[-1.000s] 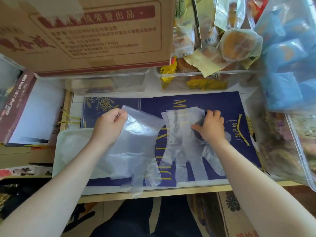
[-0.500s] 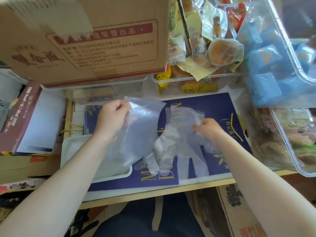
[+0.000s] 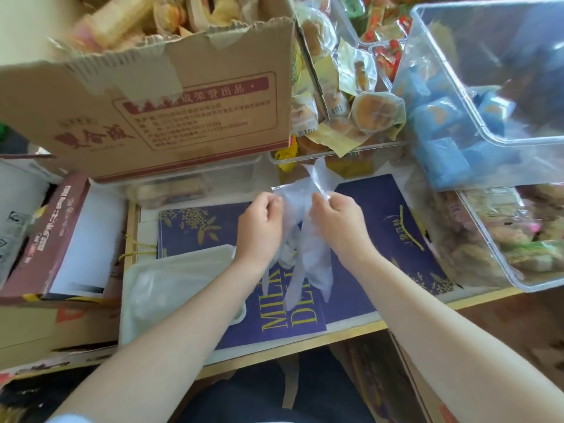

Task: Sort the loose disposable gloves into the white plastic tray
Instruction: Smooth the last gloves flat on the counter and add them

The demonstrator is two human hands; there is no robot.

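A bunch of clear disposable gloves [image 3: 308, 257] hangs in the air above the blue printed sheets, its cuffs sticking up and its fingers dangling down. My left hand [image 3: 259, 227] grips the bunch from the left with curled fingers. My right hand [image 3: 337, 222] pinches it from the right at the same height. The white plastic tray [image 3: 171, 282] lies at the lower left of the gloves, partly under my left forearm, with some clear plastic inside it.
A torn cardboard box [image 3: 158, 108] of snacks looms at the back left. Clear bins of wrapped buns [image 3: 341, 148], blue packets [image 3: 488, 96] and cakes [image 3: 503, 239] crowd the back and right. A maroon box [image 3: 45, 239] sits at the left. The table's wooden front edge [image 3: 305, 340] runs below.
Both hands lifted their gloves off the blue sheets and came together at the middle, gathering them into one bunch. The view tilted upward.
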